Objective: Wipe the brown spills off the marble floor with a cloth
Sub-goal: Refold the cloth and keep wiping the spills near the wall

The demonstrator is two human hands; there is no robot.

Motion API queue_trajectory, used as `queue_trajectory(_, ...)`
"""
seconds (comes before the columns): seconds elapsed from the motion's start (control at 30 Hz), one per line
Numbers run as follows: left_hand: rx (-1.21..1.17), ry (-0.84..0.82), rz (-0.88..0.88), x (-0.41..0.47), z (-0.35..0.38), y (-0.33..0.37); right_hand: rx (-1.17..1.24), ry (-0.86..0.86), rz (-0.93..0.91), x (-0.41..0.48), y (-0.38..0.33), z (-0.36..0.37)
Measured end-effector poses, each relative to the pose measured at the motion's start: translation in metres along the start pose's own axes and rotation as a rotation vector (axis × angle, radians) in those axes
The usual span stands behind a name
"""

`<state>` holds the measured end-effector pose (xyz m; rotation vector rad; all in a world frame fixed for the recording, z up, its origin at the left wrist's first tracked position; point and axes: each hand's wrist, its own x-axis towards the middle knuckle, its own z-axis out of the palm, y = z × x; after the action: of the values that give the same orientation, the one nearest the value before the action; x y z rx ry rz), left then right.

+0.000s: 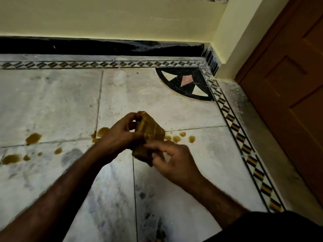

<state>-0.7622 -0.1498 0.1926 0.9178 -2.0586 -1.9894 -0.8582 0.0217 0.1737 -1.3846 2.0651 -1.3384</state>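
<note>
A folded mustard-brown cloth [150,132] is held above the marble floor [52,105] in the middle of the view. My left hand [122,133] grips its upper left part, and my right hand [173,159] pinches its lower edge from the right. Brown spills lie on the floor below: a large drop [33,138] at the left, a puddle [11,158] near the left edge with small drops beside it, a patch [102,132] just left of my left hand, and several drops [182,137] right of the cloth.
A black skirting [87,47] runs along the cream wall at the back. A patterned border strip [244,142] lines the floor at the right, with a black quarter-circle inlay [187,82] in the corner. A brown wooden door [288,84] stands at the right.
</note>
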Motion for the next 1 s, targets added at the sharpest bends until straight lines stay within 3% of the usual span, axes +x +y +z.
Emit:
queue_trajectory(0.1,-0.032,-0.107,0.005,-0.002,-0.006,0.004,0.127,0.047,0.176,0.015,0.014,-0.025)
queue_trajectory(0.2,-0.026,-0.290,0.009,-0.005,-0.007,0.009,0.258,-0.220,0.357,0.024,0.036,-0.050)
queue_trajectory(0.27,-0.010,-0.328,-0.006,-0.007,0.000,0.005,0.387,-0.327,0.478,0.020,0.049,-0.057)
queue_trajectory(0.47,-0.175,-0.134,-0.143,-0.008,0.042,-0.052,0.444,-0.212,0.662,-0.011,0.093,-0.060)
queue_trajectory(0.63,-0.396,-0.029,-0.262,-0.007,0.089,-0.096,0.291,-0.266,0.755,-0.012,0.119,-0.083)
queue_trajectory(0.7,-0.253,0.043,-0.211,0.001,0.097,-0.111,-0.008,-0.277,0.763,-0.003,0.132,-0.080)
queue_trajectory(0.77,0.098,0.131,-0.071,0.010,0.094,-0.124,-0.477,-0.218,0.665,-0.001,0.142,-0.062)
queue_trajectory(0.8,0.298,0.144,0.010,0.013,0.090,-0.130,-0.596,-0.169,0.571,-0.005,0.146,-0.046)
queue_trajectory(0.87,0.622,0.060,0.071,0.019,0.084,-0.143,-0.719,-0.151,0.408,-0.024,0.155,-0.007)
queue_trajectory(0.93,0.887,-0.047,0.051,0.026,0.077,-0.158,-0.830,-0.247,0.329,-0.046,0.165,0.029)
queue_trajectory(1.0,1.022,-0.036,0.050,0.036,0.071,-0.172,-0.925,-0.269,0.277,-0.063,0.172,0.046)
